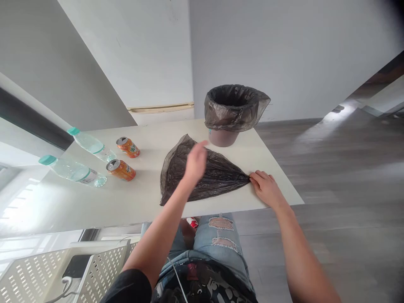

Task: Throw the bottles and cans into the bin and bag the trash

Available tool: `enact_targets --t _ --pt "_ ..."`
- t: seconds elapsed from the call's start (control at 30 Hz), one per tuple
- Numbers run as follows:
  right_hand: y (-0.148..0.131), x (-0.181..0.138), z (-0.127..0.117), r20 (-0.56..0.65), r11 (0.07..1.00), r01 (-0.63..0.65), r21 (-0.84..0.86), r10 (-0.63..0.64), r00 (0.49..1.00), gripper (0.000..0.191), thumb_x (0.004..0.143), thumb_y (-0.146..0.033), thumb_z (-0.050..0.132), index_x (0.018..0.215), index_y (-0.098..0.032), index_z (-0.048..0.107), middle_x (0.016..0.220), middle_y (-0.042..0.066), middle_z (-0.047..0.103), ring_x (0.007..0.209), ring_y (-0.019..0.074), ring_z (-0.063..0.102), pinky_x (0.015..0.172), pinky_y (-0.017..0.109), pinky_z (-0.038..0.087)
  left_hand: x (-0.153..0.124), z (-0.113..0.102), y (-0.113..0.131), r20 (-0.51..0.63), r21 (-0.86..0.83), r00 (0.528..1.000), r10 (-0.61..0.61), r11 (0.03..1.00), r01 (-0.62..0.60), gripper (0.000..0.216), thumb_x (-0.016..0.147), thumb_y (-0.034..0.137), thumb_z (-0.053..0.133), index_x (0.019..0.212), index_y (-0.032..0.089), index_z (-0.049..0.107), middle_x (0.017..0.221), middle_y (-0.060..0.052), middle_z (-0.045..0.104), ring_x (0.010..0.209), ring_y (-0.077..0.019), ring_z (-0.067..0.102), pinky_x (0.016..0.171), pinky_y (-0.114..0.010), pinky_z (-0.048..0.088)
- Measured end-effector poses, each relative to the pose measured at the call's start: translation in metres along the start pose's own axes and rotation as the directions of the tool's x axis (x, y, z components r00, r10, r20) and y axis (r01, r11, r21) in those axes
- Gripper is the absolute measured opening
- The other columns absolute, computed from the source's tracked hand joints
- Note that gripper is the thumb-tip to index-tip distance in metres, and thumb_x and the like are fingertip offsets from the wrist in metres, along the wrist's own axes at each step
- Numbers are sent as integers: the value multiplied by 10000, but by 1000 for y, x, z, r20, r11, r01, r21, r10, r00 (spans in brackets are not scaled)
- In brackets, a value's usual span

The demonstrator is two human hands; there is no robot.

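Observation:
A dark, see-through garbage bag (pixel 217 181) lies flattened on the white table, fanned wide at its left end and gathered to a point at its right. My right hand (pixel 267 187) pinches that gathered point between thumb and fingers, near the table's right side. Over the bag's middle is my left hand (pixel 196 160), smeared by motion; whether it touches the plastic I cannot make out. Just behind the bag stands a small trash bin (pixel 222 138), lined with another dark bag (pixel 235 118) folded over its rim.
Two orange soda cans (pixel 128 147) and two clear plastic bottles with teal caps (pixel 91 145) lie on the left of the white table (pixel 135 202). A fridge (pixel 158 50) and a grey wall stand behind. White perforated baskets (pixel 104 269) sit below at the left.

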State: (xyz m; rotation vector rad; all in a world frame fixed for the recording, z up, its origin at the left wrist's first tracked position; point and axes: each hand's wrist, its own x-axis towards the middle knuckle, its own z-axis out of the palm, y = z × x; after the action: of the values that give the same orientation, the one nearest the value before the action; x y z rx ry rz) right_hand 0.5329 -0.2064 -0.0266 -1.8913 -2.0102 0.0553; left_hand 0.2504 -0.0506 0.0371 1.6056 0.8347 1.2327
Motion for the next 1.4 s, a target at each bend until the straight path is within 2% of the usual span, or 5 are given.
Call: enact_targets --t 0.13,0.27,0.7,0.97,1.4 --pt "2 -1 -1 0 1000 5 -8 -5 1000 231 1070 -252 405 1033 -224 631 946 89 653 916 264 602 785 371 392 -31 78 -3 632 370 764 134 814 -448 759 1070 626 329 1626 120 436 1684 -180 436 1641 -327 269 1366 -540 113" --pt "0 -2 -2 3 999 20 -29 -20 1000 252 1073 -243 396 993 -231 635 974 91 657 942 263 601 808 371 401 -42 100 -34 802 473 598 18 593 -652 932 1040 724 286 1699 66 247 1765 -197 234 1678 -334 94 1361 -549 81" --pt "-1 -2 -2 22 998 34 -51 -33 999 272 1089 -247 386 988 -228 638 946 77 636 934 252 580 810 380 385 -25 77 -52 786 515 613 -80 635 -576 921 1031 751 283 1716 137 241 1778 -149 207 1676 -310 132 1353 -579 -13" --pt "-1 -2 -3 13 999 26 -35 -26 1000 252 1072 -224 412 971 -227 643 927 68 638 929 247 588 809 376 384 -3 23 -60 677 552 732 -75 710 -438 992 982 804 370 1702 126 296 1756 -202 253 1661 -367 175 1342 -594 -49" --pt "-1 -3 -3 22 999 30 -37 -29 999 262 1102 -246 383 977 -231 612 940 61 639 936 243 592 809 376 395 20 -94 -65 471 852 828 -305 399 -338 920 1047 739 192 1736 134 122 1799 -129 99 1681 -336 59 1344 -629 55"
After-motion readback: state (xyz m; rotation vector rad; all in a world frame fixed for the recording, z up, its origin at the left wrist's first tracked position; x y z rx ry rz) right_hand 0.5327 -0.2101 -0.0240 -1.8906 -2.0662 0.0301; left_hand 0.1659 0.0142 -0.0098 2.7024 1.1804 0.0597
